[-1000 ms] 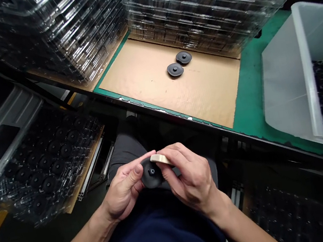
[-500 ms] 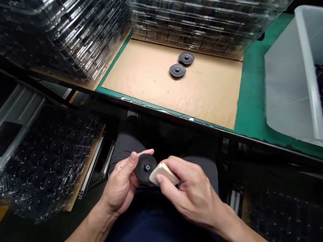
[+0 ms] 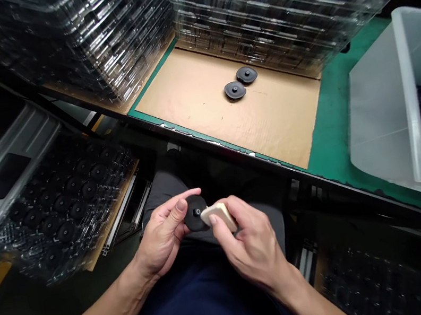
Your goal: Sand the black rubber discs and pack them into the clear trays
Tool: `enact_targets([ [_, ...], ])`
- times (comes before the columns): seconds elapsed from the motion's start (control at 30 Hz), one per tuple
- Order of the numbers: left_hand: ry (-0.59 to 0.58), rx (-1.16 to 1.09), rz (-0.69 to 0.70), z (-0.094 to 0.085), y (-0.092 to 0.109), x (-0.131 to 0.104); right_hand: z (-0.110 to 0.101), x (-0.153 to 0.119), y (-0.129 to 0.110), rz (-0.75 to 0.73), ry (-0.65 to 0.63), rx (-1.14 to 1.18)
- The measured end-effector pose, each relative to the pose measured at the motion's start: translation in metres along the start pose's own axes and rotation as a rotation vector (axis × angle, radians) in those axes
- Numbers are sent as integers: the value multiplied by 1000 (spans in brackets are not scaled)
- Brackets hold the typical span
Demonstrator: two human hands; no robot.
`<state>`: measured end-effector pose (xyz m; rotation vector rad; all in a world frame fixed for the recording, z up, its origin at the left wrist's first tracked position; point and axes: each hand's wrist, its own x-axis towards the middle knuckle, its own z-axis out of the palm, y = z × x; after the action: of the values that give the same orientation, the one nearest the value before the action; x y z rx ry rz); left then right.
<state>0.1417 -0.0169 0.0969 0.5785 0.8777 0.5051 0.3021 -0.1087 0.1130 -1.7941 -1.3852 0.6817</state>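
Over my lap, my left hand grips a round black disc by its left edge, thumb on the near face. A small raised stub with a light centre stands in the middle of the disc. My right hand pinches a cream-coloured flat block, perhaps a sanding or wiping pad, between thumb and fingers. The block's left corner lies against or just over the disc's right side, close to the stub. Two similar black discs rest together on the cardboard sheet on the bench.
Tall stacks of clear plastic trays stand at the back and left of the green bench. At right is a translucent bin holding many small black parts. Low on the left, a tray of black discs sits beside a grey case.
The disc has turned slightly and moved a little right and up in my left hand's grip. My right hand has shifted right and up with the block. The view has moved slightly.
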Motion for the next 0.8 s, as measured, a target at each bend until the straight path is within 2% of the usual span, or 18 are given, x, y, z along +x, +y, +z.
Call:
enact_targets([
  [0.03, 26, -4, 22, 0, 0, 0, 1, -1, 0, 40, -37, 36],
  [0.1, -4, 14, -8, -2, 0, 1, 1, -1, 1, 49, -63, 54],
  [0.13, -49, 33, -47, -4, 1, 1, 0, -1, 2, 3, -47, 29],
  [0.23, -204, 75, -163, -8, 2, 1, -3, 1, 3, -272, 24, -85],
  [0.3, -215, 55, -151, -8, 3, 0, -2, 1, 3, -343, 50, -104],
  [0.43, -16, 35, 49, -2, 5, 1, 6, -1, 2, -96, 49, 53],
  [0.47, 5, 50, 67, -1, 6, 2, 7, -2, 3, -61, 37, 76],
  [0.53, -42, 97, 14, -3, 7, 5, 7, -2, 5, -70, 35, 50],
  [0.6, -136, 152, -99, -7, 8, 8, 4, 1, 7, -178, 51, -27],
  [0.67, -214, 182, -210, -9, 9, 10, -1, 4, 9, -354, 36, -94],
  [0.73, -251, 151, -267, -7, 8, 11, -4, 8, 9, -479, 33, -133],
  [0.8, -202, 97, -199, -2, 6, 11, -2, 9, 7, -412, 106, -112],
])
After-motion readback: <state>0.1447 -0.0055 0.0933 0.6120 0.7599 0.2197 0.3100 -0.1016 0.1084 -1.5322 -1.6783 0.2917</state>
